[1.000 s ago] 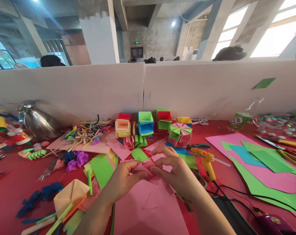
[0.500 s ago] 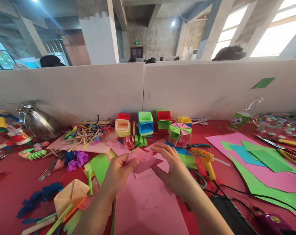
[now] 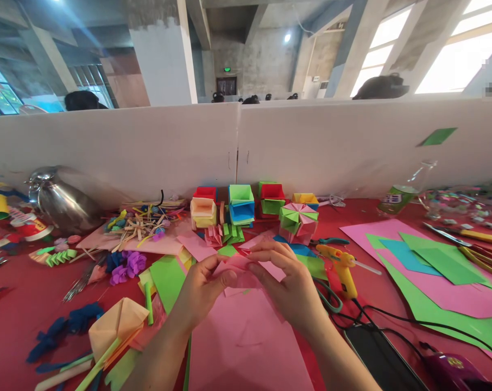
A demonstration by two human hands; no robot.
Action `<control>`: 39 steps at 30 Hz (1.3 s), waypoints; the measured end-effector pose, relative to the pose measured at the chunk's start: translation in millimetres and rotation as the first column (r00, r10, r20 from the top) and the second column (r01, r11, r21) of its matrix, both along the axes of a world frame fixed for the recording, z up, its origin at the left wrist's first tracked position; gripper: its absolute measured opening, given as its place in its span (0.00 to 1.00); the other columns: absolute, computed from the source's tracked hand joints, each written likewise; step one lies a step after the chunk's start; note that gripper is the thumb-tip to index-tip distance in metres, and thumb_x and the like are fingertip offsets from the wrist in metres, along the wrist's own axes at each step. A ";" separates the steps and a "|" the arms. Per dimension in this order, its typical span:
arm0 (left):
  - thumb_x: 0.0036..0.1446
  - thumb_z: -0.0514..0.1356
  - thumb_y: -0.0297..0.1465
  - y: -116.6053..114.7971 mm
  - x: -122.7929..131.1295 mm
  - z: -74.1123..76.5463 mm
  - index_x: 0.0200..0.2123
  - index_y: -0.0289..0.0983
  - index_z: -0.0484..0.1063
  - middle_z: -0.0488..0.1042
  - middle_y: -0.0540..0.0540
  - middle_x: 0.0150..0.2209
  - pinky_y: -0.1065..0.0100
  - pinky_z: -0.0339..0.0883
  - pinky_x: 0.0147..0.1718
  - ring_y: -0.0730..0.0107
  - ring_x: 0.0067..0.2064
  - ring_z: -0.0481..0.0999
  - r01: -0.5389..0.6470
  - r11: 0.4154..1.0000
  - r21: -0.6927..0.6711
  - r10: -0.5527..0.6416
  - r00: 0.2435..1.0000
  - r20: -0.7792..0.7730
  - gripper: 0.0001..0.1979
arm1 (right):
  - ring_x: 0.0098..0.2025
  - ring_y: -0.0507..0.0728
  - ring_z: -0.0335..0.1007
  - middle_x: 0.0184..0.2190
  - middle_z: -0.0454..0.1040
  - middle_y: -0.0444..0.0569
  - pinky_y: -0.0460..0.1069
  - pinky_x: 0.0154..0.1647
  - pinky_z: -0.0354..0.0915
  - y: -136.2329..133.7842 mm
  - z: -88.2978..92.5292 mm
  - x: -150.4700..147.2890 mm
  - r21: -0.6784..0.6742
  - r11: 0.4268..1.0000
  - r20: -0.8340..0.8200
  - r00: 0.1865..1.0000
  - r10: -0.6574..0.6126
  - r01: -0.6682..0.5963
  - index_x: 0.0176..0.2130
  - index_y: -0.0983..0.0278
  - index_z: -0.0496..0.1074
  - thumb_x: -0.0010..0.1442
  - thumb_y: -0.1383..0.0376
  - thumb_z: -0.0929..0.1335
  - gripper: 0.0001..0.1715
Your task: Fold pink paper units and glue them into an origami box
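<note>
Between my two hands is a small folded piece of pink paper [image 3: 238, 266], held above the table. My left hand [image 3: 203, 290] pinches its left side between thumb and fingers. On the right side, my right hand [image 3: 289, 279] has its thumb and fingertips closed on the paper, partly hiding it. Below lies a large pink sheet [image 3: 246, 342]. Just beyond the hands stand folded paper boxes, among them a green and blue one [image 3: 241, 203], a red and green one [image 3: 272, 198] and a pink and green fan-folded piece [image 3: 298, 220].
To the right lie a yellow glue gun [image 3: 344, 269], scissors [image 3: 331, 296], a black phone [image 3: 380, 353], cables and layered coloured sheets [image 3: 445, 298]. A steel jug [image 3: 64, 201], craft sticks [image 3: 144, 228] and a peach paper shape [image 3: 118, 323] are on the left. A white partition [image 3: 148, 146] stands behind.
My right hand has closed in on the pink paper, its thumb now pressing on the right side. The paper's right flap, raised before, is now folded in or hidden. My left hand keeps its hold.
</note>
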State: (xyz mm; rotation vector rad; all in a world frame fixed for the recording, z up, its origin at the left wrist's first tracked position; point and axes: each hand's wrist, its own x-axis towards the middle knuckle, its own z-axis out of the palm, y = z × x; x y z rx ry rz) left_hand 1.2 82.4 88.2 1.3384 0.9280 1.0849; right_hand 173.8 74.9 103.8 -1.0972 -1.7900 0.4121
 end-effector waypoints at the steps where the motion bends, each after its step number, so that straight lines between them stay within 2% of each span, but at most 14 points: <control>1: 0.50 0.62 0.37 -0.3 -0.3 -0.4 0.40 0.35 0.73 0.76 0.48 0.32 0.72 0.63 0.33 0.69 0.33 0.72 -0.007 1.000 0.013 0.007 1.000 -0.011 0.15 | 0.43 0.57 0.66 0.37 0.72 0.46 0.54 0.45 0.62 -0.4 0.5 0.0 -0.001 1.000 -0.006 1.000 -0.003 0.003 0.34 0.57 0.74 0.57 0.67 0.67 0.06; 6: 0.50 0.62 0.38 -2.6 -1.8 -0.3 0.38 0.36 0.75 0.77 0.48 0.31 0.73 0.65 0.31 0.68 0.33 0.73 -0.108 0.991 0.082 0.114 0.990 -0.078 0.15 | 0.44 0.58 0.65 0.38 0.71 0.47 0.55 0.45 0.61 -2.7 3.1 0.4 -0.040 0.999 -0.008 1.000 0.004 -0.005 0.34 0.58 0.73 0.57 0.67 0.67 0.05; 13: 0.49 0.63 0.38 -1.8 -2.0 -7.2 0.37 0.37 0.77 0.79 0.47 0.34 0.71 0.67 0.36 0.65 0.36 0.76 -0.225 0.961 0.164 0.237 0.970 -0.056 0.13 | 0.44 0.56 0.65 0.38 0.70 0.46 0.53 0.46 0.60 -2.6 4.0 -0.6 -0.092 0.994 -0.026 0.998 0.058 -0.060 0.32 0.59 0.71 0.58 0.67 0.67 0.03; 21: 0.49 0.63 0.36 -4.1 -6.1 -4.4 0.35 0.40 0.78 0.80 0.44 0.36 0.65 0.68 0.42 0.60 0.42 0.77 -0.165 0.949 0.270 0.166 0.986 0.017 0.10 | 0.43 0.56 0.63 0.38 0.69 0.47 0.52 0.44 0.60 -6.1 7.6 -1.4 0.070 0.996 0.074 0.996 0.050 -0.055 0.33 0.59 0.71 0.58 0.70 0.66 0.06; 24: 0.49 0.63 0.37 -3.4 -6.5 -7.8 0.34 0.38 0.79 0.80 0.44 0.35 0.65 0.68 0.41 0.60 0.39 0.77 -0.170 0.957 0.235 0.165 0.985 0.041 0.11 | 0.45 0.56 0.62 0.39 0.68 0.47 0.52 0.45 0.59 -7.5 8.2 -0.7 0.074 0.995 0.093 0.994 0.057 -0.064 0.33 0.59 0.71 0.58 0.70 0.66 0.06; 27: 0.49 0.63 0.38 -1.9 -4.7 -12.0 0.32 0.36 0.78 0.78 0.46 0.29 0.68 0.67 0.37 0.64 0.34 0.75 -0.204 0.966 0.156 0.196 0.978 0.065 0.12 | 0.46 0.56 0.62 0.41 0.68 0.47 0.52 0.47 0.59 -6.2 6.6 0.4 0.001 0.997 0.059 0.995 0.075 -0.075 0.33 0.59 0.71 0.58 0.68 0.66 0.04; 31: 0.51 0.61 0.39 -0.7 0.8 -12.6 0.29 0.35 0.75 0.71 0.52 0.23 0.74 0.61 0.30 0.73 0.28 0.67 -0.249 0.965 0.078 0.245 0.968 0.053 0.12 | 0.46 0.55 0.63 0.40 0.68 0.46 0.52 0.48 0.59 -2.4 2.6 0.4 -0.129 0.988 -0.018 0.996 0.087 -0.089 0.32 0.59 0.72 0.58 0.64 0.67 0.04; 34: 0.51 0.61 0.39 -1.2 5.3 -11.9 0.28 0.34 0.74 0.68 0.53 0.23 0.75 0.58 0.29 0.75 0.28 0.64 -0.282 0.958 0.055 0.280 0.959 0.049 0.12 | 0.44 0.56 0.64 0.38 0.69 0.46 0.52 0.47 0.58 -0.1 -0.3 -0.6 -0.151 0.987 -0.043 0.998 0.052 -0.058 0.30 0.60 0.73 0.54 0.62 0.70 0.04; 36: 0.51 0.62 0.39 -1.8 7.8 -13.3 0.28 0.34 0.74 0.68 0.53 0.23 0.75 0.57 0.29 0.74 0.29 0.64 -0.261 0.965 0.022 0.258 0.963 0.080 0.12 | 0.43 0.57 0.64 0.36 0.69 0.46 0.53 0.46 0.58 1.3 -1.9 -1.2 -0.152 0.988 -0.053 0.999 0.014 -0.021 0.28 0.61 0.72 0.52 0.62 0.71 0.05; 39: 0.52 0.61 0.39 -2.5 10.9 -16.6 0.28 0.34 0.74 0.69 0.52 0.23 0.74 0.58 0.28 0.74 0.27 0.66 -0.152 0.983 -0.099 0.172 0.956 0.236 0.12 | 0.42 0.57 0.64 0.34 0.69 0.46 0.52 0.45 0.57 3.8 -3.6 -1.5 -0.177 0.984 -0.066 0.998 -0.016 0.004 0.25 0.61 0.72 0.52 0.61 0.71 0.07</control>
